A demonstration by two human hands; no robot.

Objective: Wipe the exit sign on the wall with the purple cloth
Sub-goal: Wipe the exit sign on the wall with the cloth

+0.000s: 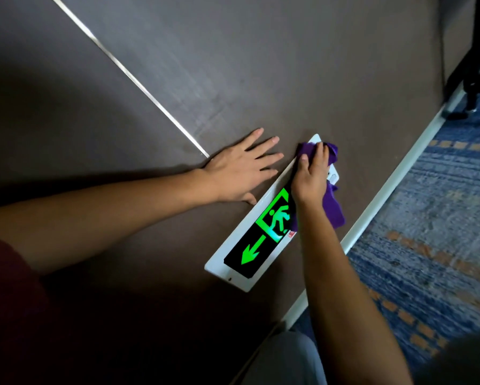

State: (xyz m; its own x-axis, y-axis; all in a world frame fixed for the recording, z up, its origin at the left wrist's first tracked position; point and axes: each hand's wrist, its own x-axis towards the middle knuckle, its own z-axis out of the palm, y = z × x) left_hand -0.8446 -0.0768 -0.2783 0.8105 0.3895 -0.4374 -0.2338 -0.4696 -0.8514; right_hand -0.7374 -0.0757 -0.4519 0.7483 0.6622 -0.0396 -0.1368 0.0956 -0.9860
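The exit sign [254, 247] is a long white-framed panel low on the dark wall, with a glowing green arrow and running figure on black. My right hand [311, 176] presses the purple cloth [333, 209] against the sign's far end, covering that part. The cloth bunches above my fingers and hangs down below my wrist. My left hand [241, 169] lies flat on the wall just beside the sign's upper edge, fingers spread, holding nothing.
A thin metal strip [127, 76] runs across the brown wall panels. A white skirting board [383, 195] meets a blue and orange patterned carpet [438, 218]. Black furniture legs [475, 65] stand at the far right. My knee [286, 359] shows at the bottom.
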